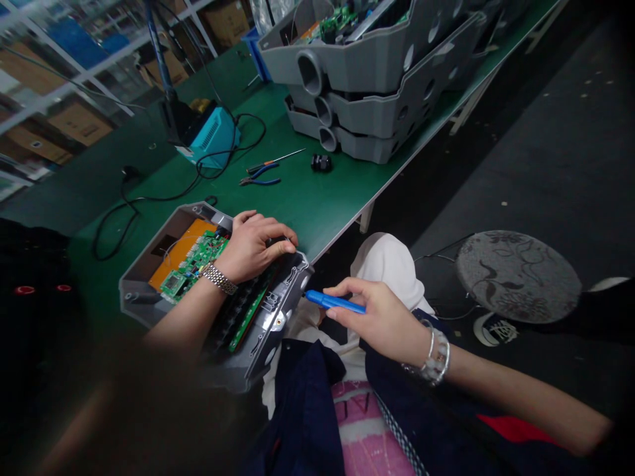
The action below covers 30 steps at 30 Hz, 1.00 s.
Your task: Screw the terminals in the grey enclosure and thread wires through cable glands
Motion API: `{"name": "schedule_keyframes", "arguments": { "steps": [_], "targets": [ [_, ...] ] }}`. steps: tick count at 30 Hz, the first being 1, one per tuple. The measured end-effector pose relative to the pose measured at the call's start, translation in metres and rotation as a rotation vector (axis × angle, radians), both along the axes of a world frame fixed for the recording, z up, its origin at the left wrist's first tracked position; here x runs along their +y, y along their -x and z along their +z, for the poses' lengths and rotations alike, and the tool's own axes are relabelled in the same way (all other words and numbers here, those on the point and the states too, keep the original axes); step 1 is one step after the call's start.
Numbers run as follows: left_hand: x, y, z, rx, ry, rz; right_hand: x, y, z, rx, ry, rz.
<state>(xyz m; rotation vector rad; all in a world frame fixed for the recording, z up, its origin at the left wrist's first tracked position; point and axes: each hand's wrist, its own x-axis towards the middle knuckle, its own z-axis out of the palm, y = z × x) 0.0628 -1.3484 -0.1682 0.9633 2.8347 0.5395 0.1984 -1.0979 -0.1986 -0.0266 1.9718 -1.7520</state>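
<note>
A grey plastic housing (pixel 141 277) lies open at the table's near edge, with a green circuit board (pixel 198 261) and an orange plate inside. Across it reaches my left hand (pixel 258 241), watch at the wrist, its bent fingers closed on the housing's edge by the corner. Between thumb and fingers of my right hand (pixel 381 317) is a blue pen-shaped tool (pixel 335 301). The tool's dark tip is at the housing's outer side wall, near a hole; whether it touches is too small to tell. My left forearm and hand hide part of the inside.
Stacked grey housings (pixel 357 79) stand farther along the green table (pixel 297 205). Blue-handled pliers (pixel 260 180), a screwdriver (pixel 275 160), a black cable gland (pixel 321 162) and a turquoise device (pixel 213 139) with a black cable lie behind. A round patterned stool (pixel 518 274) is at right.
</note>
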Motion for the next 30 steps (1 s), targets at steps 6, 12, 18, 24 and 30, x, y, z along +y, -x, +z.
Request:
{"name": "schedule_keyframes", "arguments": {
  "steps": [6,12,18,24,30],
  "targets": [
    [0.000,0.001,0.000,0.007,0.007,-0.006,0.015,0.016,-0.004,0.146,-0.024,-0.110],
    [0.001,0.001,0.000,-0.004,0.005,0.003,0.010,0.000,-0.025,0.208,-0.187,-0.107],
    [0.003,-0.002,0.000,-0.001,-0.017,0.037,-0.002,-0.007,-0.007,-0.027,0.000,-0.030],
    [0.001,-0.002,0.002,-0.008,-0.006,0.032,0.014,0.016,0.001,0.108,-0.007,-0.079],
    [0.003,0.002,0.001,-0.024,0.002,0.065,0.017,0.010,-0.025,0.295,-0.216,-0.135]
  ]
}}
